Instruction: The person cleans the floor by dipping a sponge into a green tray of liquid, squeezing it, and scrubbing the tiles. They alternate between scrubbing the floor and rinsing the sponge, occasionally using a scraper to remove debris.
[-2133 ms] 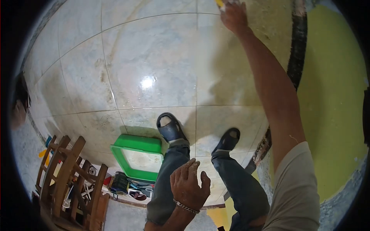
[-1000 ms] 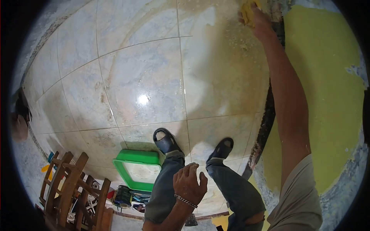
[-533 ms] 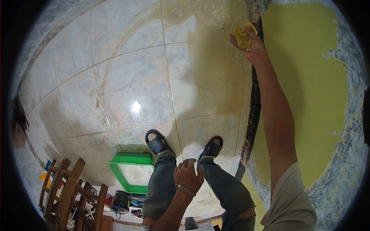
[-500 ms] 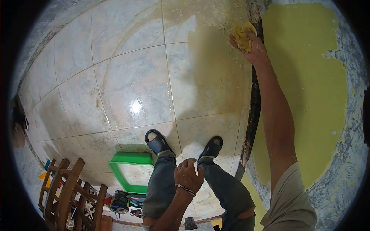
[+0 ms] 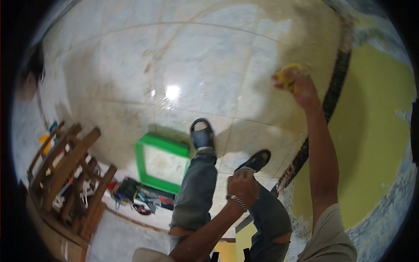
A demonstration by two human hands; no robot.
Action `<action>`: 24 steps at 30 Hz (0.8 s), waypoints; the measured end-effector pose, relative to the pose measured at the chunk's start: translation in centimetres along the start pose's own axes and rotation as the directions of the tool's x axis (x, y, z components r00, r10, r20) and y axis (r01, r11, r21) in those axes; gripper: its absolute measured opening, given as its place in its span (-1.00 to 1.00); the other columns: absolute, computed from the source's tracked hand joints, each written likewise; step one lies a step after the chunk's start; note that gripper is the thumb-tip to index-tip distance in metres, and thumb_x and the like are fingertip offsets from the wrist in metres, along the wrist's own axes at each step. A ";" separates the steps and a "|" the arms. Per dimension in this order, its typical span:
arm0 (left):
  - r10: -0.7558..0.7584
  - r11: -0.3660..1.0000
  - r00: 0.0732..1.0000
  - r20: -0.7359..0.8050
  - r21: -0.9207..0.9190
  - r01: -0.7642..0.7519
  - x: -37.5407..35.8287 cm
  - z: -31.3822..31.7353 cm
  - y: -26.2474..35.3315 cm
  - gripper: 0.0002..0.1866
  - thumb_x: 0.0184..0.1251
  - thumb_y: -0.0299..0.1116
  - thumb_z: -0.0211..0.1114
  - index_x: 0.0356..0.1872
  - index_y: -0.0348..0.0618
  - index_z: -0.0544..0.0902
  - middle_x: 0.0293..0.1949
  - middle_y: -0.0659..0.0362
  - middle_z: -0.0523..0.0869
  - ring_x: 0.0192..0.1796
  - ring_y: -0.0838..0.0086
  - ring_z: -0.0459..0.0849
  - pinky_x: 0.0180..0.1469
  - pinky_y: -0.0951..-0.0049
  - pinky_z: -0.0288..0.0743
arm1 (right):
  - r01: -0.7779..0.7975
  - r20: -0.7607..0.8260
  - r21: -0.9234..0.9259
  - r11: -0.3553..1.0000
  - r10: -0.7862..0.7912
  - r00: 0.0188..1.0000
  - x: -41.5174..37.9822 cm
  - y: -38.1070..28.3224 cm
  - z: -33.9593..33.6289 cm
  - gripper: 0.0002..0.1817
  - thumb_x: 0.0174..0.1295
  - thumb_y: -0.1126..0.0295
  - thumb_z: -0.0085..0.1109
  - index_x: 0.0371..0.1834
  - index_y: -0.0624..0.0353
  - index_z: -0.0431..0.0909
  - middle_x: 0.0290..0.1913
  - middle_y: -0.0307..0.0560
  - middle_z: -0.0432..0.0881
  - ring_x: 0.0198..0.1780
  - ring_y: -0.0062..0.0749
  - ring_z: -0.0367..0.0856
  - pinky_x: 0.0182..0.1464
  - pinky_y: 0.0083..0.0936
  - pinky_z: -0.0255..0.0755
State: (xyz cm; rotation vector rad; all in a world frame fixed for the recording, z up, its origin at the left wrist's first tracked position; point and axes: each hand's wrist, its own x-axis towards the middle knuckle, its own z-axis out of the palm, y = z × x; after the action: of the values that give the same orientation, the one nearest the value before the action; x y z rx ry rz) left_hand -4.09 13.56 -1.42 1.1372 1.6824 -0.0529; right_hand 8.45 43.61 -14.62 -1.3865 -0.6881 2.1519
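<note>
My right hand (image 5: 303, 89) is closed on a crumpled yellow cloth (image 5: 286, 77), held out at arm's length over the wet tiled floor (image 5: 205, 56). Flecks of pale residue dot its fingers, and motion softens the outline. Beside that arm runs the dark strip (image 5: 338, 78) along the foot of the yellow-green wall (image 5: 375, 113). My left hand (image 5: 243, 188), with a chain bracelet on its wrist, hovers in front of my right shin, back upward. Its fingers are curled in and hold nothing visible.
A green-rimmed tray (image 5: 185, 150) with whitish contents sits left of my sandalled feet. Further left stands a slatted wooden rack (image 5: 76, 150) with small items in it. Tools (image 5: 146, 196) lie behind the tray. Part of another person (image 5: 30, 83) shows at the far left edge.
My right hand with the yellow cloth has come away from the dark strip and nearer to me. The whole view has turned, and my left hand now overlaps my right shin.
</note>
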 end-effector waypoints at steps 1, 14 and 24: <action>-0.005 1.000 1.000 -0.008 0.016 0.005 -0.4 0.7 0.1 -0.70 0.20 -0.25 0.27 -0.11 -0.20 0.62 -0.12 -0.04 0.70 -0.06 0.07 0.67 0.01 0.06 0.48 | -0.063 0.105 -0.151 0.986 0.079 0.991 -0.3 2.0 3.5 -0.70 0.25 0.30 0.34 -0.13 0.32 0.59 -0.19 0.04 0.71 -0.17 -0.23 0.74 -0.12 -0.28 0.74; -0.142 0.932 0.990 0.005 -0.337 0.135 -4.2 4.0 1.9 -0.61 0.21 -0.16 0.20 -0.02 -0.17 0.61 -0.04 0.02 0.67 0.01 0.15 0.65 0.08 0.13 0.45 | 0.464 0.713 -0.700 0.543 0.491 0.501 -17.7 38.4 37.8 -0.67 -0.11 0.49 0.21 -0.19 0.18 0.71 -0.20 0.21 0.73 -0.08 0.04 0.73 -0.01 -0.21 0.62; -0.339 0.835 0.929 -0.148 -0.502 0.225 -3.8 4.7 0.6 -0.84 0.45 -0.22 0.09 -0.21 -0.04 0.53 -0.05 0.15 0.58 0.07 0.32 0.51 0.22 0.25 0.28 | 0.565 0.671 -0.741 0.362 0.419 0.612 -18.1 46.2 40.3 -0.73 0.13 0.47 0.11 -0.09 0.21 0.63 -0.31 0.11 0.70 -0.15 -0.01 0.72 -0.14 -0.13 0.57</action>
State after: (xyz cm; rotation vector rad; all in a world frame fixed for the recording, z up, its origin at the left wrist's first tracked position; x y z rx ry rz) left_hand -0.27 8.91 -0.33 0.5263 1.9226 0.3080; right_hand -27.92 -8.90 -17.68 -0.4789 -2.6876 2.2101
